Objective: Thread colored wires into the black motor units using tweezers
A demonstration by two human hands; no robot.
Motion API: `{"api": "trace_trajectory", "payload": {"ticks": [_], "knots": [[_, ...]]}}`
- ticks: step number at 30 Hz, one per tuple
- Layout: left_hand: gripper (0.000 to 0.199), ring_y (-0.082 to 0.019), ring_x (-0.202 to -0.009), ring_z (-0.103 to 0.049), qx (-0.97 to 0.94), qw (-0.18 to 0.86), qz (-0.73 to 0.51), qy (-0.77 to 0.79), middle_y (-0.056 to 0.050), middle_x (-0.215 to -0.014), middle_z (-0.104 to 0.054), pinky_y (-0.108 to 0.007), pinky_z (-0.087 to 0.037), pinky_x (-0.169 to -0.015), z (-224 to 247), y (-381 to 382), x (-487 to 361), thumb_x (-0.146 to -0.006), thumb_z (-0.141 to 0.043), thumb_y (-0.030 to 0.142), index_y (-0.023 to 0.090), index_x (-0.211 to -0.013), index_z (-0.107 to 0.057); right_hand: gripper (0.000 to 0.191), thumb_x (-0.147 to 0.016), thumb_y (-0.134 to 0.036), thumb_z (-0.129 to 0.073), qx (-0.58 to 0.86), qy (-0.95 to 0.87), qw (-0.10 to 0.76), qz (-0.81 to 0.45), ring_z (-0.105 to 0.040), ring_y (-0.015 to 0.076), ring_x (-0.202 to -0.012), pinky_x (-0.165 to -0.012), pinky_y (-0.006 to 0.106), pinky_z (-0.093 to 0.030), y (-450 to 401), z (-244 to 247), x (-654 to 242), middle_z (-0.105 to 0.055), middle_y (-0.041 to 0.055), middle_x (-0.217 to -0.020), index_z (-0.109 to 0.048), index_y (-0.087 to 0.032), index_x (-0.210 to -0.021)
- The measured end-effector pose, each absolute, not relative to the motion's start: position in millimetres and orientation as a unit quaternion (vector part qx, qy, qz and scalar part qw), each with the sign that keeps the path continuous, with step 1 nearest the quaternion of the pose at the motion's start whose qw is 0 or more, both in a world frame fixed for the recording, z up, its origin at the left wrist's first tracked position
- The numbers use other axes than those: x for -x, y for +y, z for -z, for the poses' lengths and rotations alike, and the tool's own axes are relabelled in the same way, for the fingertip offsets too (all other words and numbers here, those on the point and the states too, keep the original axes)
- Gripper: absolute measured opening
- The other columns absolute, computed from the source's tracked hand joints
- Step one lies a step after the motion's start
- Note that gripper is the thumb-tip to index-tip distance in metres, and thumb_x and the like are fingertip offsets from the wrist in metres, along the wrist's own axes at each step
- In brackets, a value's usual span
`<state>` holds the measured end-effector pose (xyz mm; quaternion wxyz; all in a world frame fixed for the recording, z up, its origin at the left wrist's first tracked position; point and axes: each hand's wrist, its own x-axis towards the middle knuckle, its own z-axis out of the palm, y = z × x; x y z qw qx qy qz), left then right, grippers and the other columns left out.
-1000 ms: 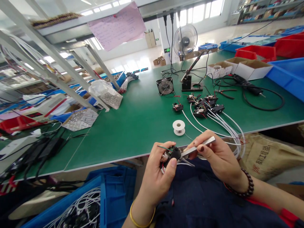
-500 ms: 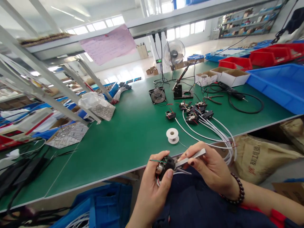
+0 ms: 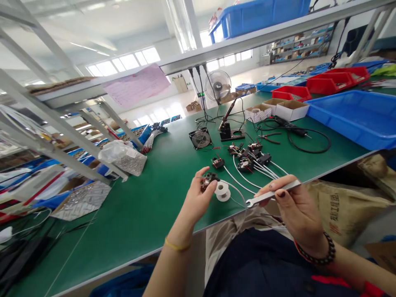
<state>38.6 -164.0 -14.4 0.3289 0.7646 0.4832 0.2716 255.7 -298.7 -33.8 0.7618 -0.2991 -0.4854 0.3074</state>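
Fingers of my left hand [image 3: 198, 198] are closed round a small black component [image 3: 209, 180] with a white cable, held over the green table just left of a white wire spool [image 3: 222, 192]. My right hand [image 3: 293, 210] grips a flat metal wrench [image 3: 275, 193], its open jaw pointing left, apart from the component. Beyond the hands lies a cluster of similar black components [image 3: 247, 159] with white cables running towards my right hand. One more such component [image 3: 218, 162] sits a little left of the cluster.
A small fan [image 3: 200, 138], a soldering iron stand [image 3: 230, 134], pliers [image 3: 270, 138] and a black-handled tool [image 3: 293, 127] lie farther back on the table [image 3: 139, 210]. A blue tray [image 3: 355, 115] is at right; a bag of parts [image 3: 123, 157] sits left.
My left hand has moved forward over the table with the component, away from the wrench. My right hand has shifted right with the wrench, and the camera view has changed slightly.
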Motion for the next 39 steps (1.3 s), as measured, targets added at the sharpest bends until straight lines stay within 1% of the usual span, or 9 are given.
{"api": "trace_trajectory", "payload": {"ticks": [3, 6, 12, 17, 20, 24, 31, 35, 39], "knots": [[0.045, -0.028, -0.115, -0.069, -0.811, 0.294, -0.199, 0.464, -0.007, -0.117, -0.074, -0.046, -0.053, -0.11, 6.5, -107.1, -75.9, -0.095, -0.07, 0.04, 0.025, -0.137, -0.069, 0.011, -0.111, -0.038, -0.067, 0.302, -0.481, 0.757, -0.323, -0.079, 0.0132, -0.079, -0.076, 0.02, -0.066, -303.0, 33.7, -262.8, -0.083, 0.0028, -0.096, -0.07, -0.027, -0.109], [0.035, -0.033, -0.135, -0.059, -0.849, 0.244, -0.127, 0.452, -0.009, -0.127, -0.073, -0.061, -0.041, -0.123, 9.4, -70.7, -107.5, -0.092, -0.08, 0.036, 0.024, -0.125, -0.075, 0.01, -0.111, -0.037, -0.066, 0.32, -0.47, 0.751, -0.336, -0.079, 0.0135, -0.075, -0.071, 0.02, -0.066, -310.5, 34.0, -270.9, -0.083, 0.0024, -0.095, -0.071, -0.028, -0.109], [0.042, -0.034, -0.143, -0.056, -0.887, 0.158, -0.054, 0.43, -0.013, -0.151, -0.062, -0.061, -0.045, -0.121, 18.4, -49.9, -134.3, -0.102, -0.073, 0.038, 0.019, -0.139, -0.067, 0.011, -0.11, -0.037, -0.068, 0.336, -0.458, 0.76, -0.314, -0.078, 0.0114, -0.073, -0.073, 0.016, -0.065, -316.5, 38.3, -292.0, -0.083, 0.0016, -0.093, -0.073, -0.028, -0.109], [0.044, -0.037, -0.153, -0.043, -0.885, 0.062, -0.045, 0.459, -0.015, -0.165, -0.049, -0.061, -0.034, -0.127, -0.9, -65.2, -146.1, -0.105, -0.065, 0.033, 0.019, -0.146, -0.062, 0.012, -0.109, -0.039, -0.069, 0.355, -0.433, 0.774, -0.297, -0.078, 0.0118, -0.076, -0.075, 0.016, -0.066, -314.1, 44.0, -311.4, -0.084, 0.0024, -0.095, -0.074, -0.027, -0.107], [0.032, -0.034, -0.142, -0.054, -0.905, 0.039, -0.005, 0.424, -0.012, -0.142, -0.07, -0.051, -0.036, -0.124, -10.5, -82.9, -161.4, -0.104, -0.064, 0.043, 0.022, -0.127, -0.073, 0.015, -0.106, -0.041, -0.074, 0.362, -0.401, 0.792, -0.285, -0.076, 0.0113, -0.072, -0.071, 0.015, -0.065, -312.0, 45.6, -320.4, -0.083, 0.0025, -0.09, -0.074, -0.026, -0.102], [0.056, -0.042, -0.131, -0.062, -0.905, 0.008, 0.046, 0.423, -0.021, -0.125, -0.077, -0.054, -0.039, -0.118, -4.1, -101.9, -190.5, -0.097, -0.068, 0.064, 0.014, -0.121, -0.073, 0.022, -0.102, -0.047, -0.078, 0.374, -0.357, 0.797, -0.312, -0.076, 0.0141, -0.07, -0.069, 0.018, -0.065, -314.7, 49.0, -317.2, -0.083, 0.0044, -0.088, -0.073, -0.025, -0.101], [0.061, -0.035, -0.133, -0.064, -0.883, 0.021, 0.067, 0.465, -0.019, -0.134, -0.072, -0.055, -0.043, -0.117, 16.8, -99.8, -215.5, -0.096, -0.072, 0.056, 0.011, -0.136, -0.064, 0.025, -0.104, -0.048, -0.075, 0.404, -0.381, 0.762, -0.332, -0.076, 0.0168, -0.074, -0.07, 0.023, -0.066, -318.1, 59.3, -315.2, -0.081, 0.0061, -0.091, -0.071, -0.023, -0.102], [0.06, -0.045, -0.126, -0.068, -0.881, 0.082, 0.012, 0.467, -0.028, -0.123, -0.074, -0.058, -0.046, -0.113, 3.9, -102.3, -207.0, -0.088, -0.076, 0.044, 0.004, -0.131, -0.062, 0.03, -0.102, -0.052, -0.077, 0.427, -0.386, 0.759, -0.305, -0.076, 0.0153, -0.071, -0.068, 0.021, -0.065, -303.3, 63.5, -332.7, -0.082, 0.0057, -0.087, -0.072, -0.023, -0.099], [0.066, -0.041, -0.11, -0.073, -0.87, 0.199, -0.109, 0.439, -0.024, -0.117, -0.074, -0.054, -0.054, -0.1, -30.8, -125.2, -174.5, -0.094, -0.058, 0.051, 0.009, -0.144, -0.049, 0.045, -0.085, -0.062, -0.091, 0.42, -0.3, 0.778, -0.359, -0.073, 0.0153, -0.062, -0.057, 0.021, -0.062, -289.7, 68.2, -347.3, -0.081, 0.0033, -0.082, -0.07, -0.023, -0.092]]}}
